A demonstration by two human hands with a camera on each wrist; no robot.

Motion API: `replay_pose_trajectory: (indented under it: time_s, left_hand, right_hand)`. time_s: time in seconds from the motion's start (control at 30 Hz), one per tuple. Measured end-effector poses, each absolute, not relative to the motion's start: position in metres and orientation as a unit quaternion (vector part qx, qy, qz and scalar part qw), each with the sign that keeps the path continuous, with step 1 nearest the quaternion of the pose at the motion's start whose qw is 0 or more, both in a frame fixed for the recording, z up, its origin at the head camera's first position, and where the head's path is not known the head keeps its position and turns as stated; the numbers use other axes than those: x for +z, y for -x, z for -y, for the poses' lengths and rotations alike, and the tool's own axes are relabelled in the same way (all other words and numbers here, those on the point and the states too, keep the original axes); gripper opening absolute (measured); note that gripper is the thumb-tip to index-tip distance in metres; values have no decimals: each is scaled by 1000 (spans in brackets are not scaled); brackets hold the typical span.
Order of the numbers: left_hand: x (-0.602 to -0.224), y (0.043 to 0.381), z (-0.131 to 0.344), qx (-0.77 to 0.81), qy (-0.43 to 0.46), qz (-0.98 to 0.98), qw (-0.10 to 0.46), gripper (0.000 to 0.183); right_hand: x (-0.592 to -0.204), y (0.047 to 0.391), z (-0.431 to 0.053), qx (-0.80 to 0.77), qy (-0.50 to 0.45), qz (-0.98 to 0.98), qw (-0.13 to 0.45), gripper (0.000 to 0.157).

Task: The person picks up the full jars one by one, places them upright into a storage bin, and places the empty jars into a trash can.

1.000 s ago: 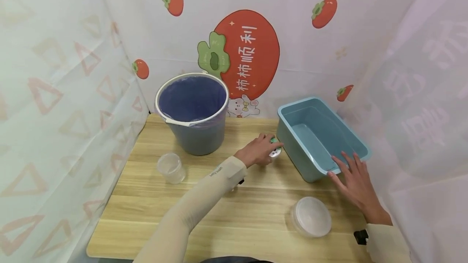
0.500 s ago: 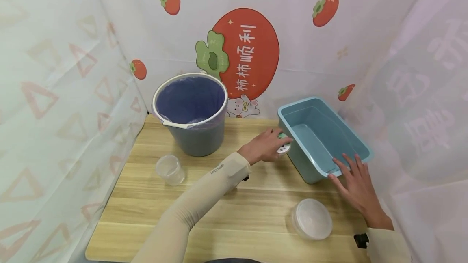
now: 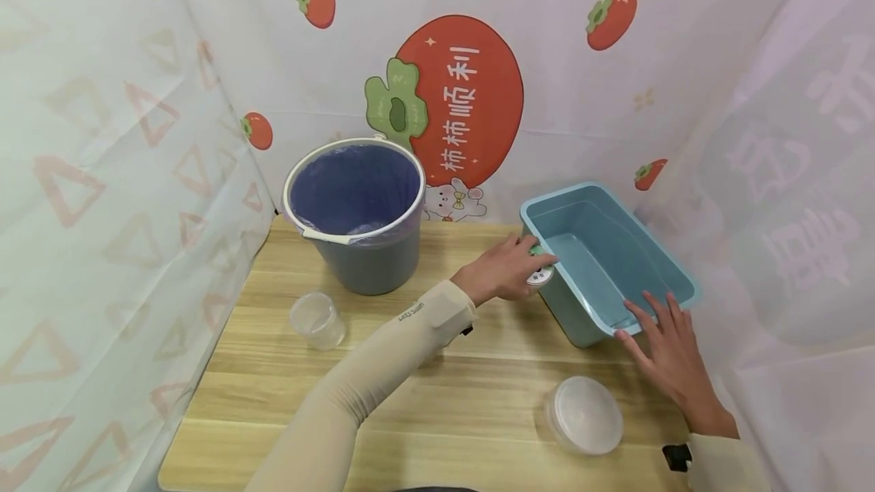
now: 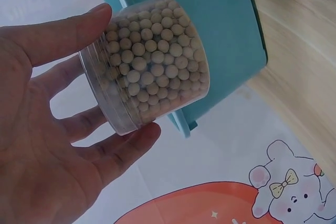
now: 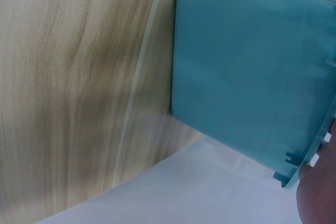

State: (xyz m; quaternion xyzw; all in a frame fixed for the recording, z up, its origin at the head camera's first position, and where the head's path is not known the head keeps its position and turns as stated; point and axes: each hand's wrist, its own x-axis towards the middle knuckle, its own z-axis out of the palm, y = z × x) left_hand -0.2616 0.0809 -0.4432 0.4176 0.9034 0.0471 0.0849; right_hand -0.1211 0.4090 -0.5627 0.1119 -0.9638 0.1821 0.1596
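My left hand (image 3: 500, 270) grips a clear round jar (image 3: 540, 275) by its lid end, beside the near left wall of the blue plastic bin (image 3: 570, 313). In the left wrist view, small beige balls fill the jar (image 4: 157, 61). The thumb lies on one side of the lid and fingertips on the other, with the jar tilted sideways. A green and white label shows on its lid in the head view. My right hand (image 3: 673, 359) rests on the bin's front rim with fingers spread. The right wrist view shows the bin's outer wall (image 5: 241, 72).
A grey-blue bucket (image 3: 372, 268) with a clear liner and white rim stands at the back left. Before it is a clear plastic cup (image 3: 317, 321). A round clear lidded container (image 3: 588, 416) sits at the front right of the wooden table (image 3: 273, 416). Printed cloth hangs around.
My left hand has carried the jar rightward and slightly up, from the table beside the bin to the bin's left rim. My right hand stays on the rim.
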Motion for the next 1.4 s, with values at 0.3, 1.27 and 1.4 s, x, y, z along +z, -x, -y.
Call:
replay_pose_trajectory:
  time_s: [0.3,1.27,1.4]
  left_hand:
    - [-434,266,-88,36,-426,-901,73,64]
    - [-394,278,-166,0,-439,-895,79,63]
    - [-404,281,-178,12,-434,-897,82,64]
  right_hand:
    - [-566,122,-409,180,-112,964,159,60]
    - [-567,120,-408,179,-110,964,162,55]
    - [-566,119,-407,176,-105,966,158,55]
